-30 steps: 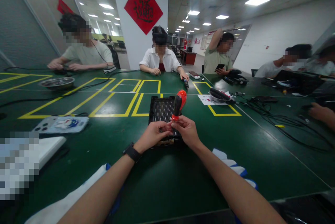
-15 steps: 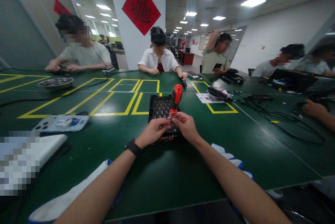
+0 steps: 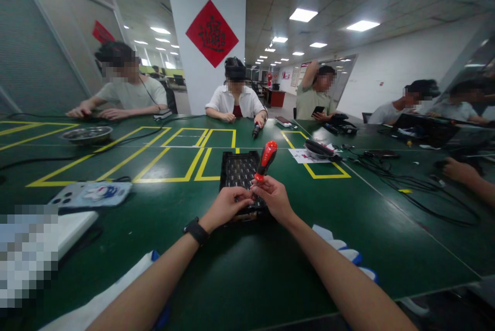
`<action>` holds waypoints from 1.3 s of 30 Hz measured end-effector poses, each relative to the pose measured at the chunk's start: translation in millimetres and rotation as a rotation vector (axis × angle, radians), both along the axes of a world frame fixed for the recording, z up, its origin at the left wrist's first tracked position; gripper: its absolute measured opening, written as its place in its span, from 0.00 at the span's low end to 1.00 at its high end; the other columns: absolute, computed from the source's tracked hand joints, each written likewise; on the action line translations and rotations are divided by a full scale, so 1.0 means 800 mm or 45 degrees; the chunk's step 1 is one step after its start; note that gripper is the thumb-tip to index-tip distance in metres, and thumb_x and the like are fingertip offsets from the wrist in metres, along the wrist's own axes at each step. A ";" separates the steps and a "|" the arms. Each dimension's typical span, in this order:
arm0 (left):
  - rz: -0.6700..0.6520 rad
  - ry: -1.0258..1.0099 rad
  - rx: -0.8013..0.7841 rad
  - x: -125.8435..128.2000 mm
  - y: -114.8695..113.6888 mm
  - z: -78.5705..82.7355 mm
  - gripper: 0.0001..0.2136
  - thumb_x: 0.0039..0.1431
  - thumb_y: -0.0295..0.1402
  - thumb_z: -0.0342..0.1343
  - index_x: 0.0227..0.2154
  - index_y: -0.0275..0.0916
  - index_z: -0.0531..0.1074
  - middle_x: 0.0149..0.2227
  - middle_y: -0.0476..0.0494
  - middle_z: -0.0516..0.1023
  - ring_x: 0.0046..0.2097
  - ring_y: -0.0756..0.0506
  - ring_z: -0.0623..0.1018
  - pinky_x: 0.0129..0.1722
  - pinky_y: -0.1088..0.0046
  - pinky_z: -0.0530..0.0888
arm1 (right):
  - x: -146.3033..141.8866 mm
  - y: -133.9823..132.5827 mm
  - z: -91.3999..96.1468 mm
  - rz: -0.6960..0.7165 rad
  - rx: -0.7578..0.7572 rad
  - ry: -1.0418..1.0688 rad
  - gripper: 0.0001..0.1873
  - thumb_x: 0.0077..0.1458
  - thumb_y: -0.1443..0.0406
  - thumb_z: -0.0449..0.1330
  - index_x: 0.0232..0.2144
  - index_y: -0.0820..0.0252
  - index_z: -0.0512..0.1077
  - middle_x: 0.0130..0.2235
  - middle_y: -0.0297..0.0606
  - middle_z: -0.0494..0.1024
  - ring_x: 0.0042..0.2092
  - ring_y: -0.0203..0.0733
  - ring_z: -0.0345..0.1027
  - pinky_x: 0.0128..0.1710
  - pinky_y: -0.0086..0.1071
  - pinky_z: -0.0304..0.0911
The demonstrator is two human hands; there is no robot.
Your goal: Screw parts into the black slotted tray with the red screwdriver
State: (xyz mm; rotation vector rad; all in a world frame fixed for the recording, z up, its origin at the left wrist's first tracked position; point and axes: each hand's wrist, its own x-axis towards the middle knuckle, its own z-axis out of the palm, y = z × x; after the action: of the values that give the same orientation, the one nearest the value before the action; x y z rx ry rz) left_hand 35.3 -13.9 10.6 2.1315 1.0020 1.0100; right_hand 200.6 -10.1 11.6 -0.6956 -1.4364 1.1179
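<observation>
You are pinching the red-and-black screwdriver point(image 3: 266, 160) with your right hand point(image 3: 277, 200), near its handle's lower end; it is leaning slightly right above the black tray point(image 3: 223, 170), which is lying on the green table point(image 3: 247, 279). Your left hand point(image 3: 228, 206) is meeting your right fingertips, but I cannot tell what it is gripping

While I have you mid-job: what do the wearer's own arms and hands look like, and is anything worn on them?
The left hand and right hand are ungloved. The forearms show no sleeves, cables or markings. A black watch circles the left wrist; none shows on the right.
</observation>
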 end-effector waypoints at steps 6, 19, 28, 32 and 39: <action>-0.026 -0.028 0.037 -0.001 -0.001 -0.004 0.09 0.54 0.34 0.53 0.31 0.35 0.75 0.32 0.46 0.77 0.33 0.49 0.74 0.36 0.75 0.68 | 0.000 -0.004 0.005 0.049 0.077 -0.129 0.13 0.53 0.61 0.55 0.40 0.61 0.72 0.35 0.38 0.77 0.37 0.38 0.71 0.42 0.34 0.64; 0.124 0.135 0.192 0.002 -0.004 -0.008 0.09 0.52 0.36 0.55 0.28 0.35 0.74 0.28 0.47 0.77 0.29 0.50 0.73 0.31 0.77 0.67 | -0.001 -0.003 0.002 -0.002 0.042 -0.074 0.13 0.48 0.61 0.59 0.36 0.62 0.72 0.32 0.37 0.77 0.34 0.38 0.71 0.39 0.34 0.65; 0.067 0.088 0.189 0.003 -0.005 -0.006 0.08 0.55 0.32 0.51 0.31 0.36 0.74 0.30 0.47 0.77 0.31 0.50 0.73 0.33 0.77 0.67 | 0.001 -0.002 0.001 0.075 0.105 -0.112 0.13 0.53 0.62 0.55 0.39 0.61 0.71 0.38 0.39 0.76 0.36 0.36 0.69 0.38 0.31 0.63; 0.151 0.144 0.230 0.004 -0.005 -0.005 0.08 0.53 0.36 0.54 0.28 0.35 0.72 0.26 0.48 0.74 0.28 0.51 0.71 0.30 0.77 0.66 | 0.000 -0.001 -0.001 0.049 0.073 -0.049 0.12 0.50 0.62 0.58 0.38 0.61 0.70 0.35 0.38 0.76 0.38 0.38 0.70 0.42 0.34 0.63; 0.099 -0.011 0.093 0.001 -0.005 -0.004 0.09 0.50 0.37 0.56 0.27 0.35 0.71 0.27 0.49 0.74 0.29 0.52 0.71 0.30 0.78 0.66 | -0.002 -0.001 -0.002 -0.009 0.055 -0.059 0.10 0.47 0.62 0.61 0.33 0.60 0.71 0.32 0.36 0.75 0.35 0.37 0.69 0.41 0.33 0.64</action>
State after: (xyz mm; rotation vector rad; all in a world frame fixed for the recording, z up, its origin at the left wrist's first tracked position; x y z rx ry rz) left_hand 36.5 -18.1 7.6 2.1594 1.0667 1.1077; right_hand 199.4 -11.0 10.2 -0.6997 -1.4920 1.0680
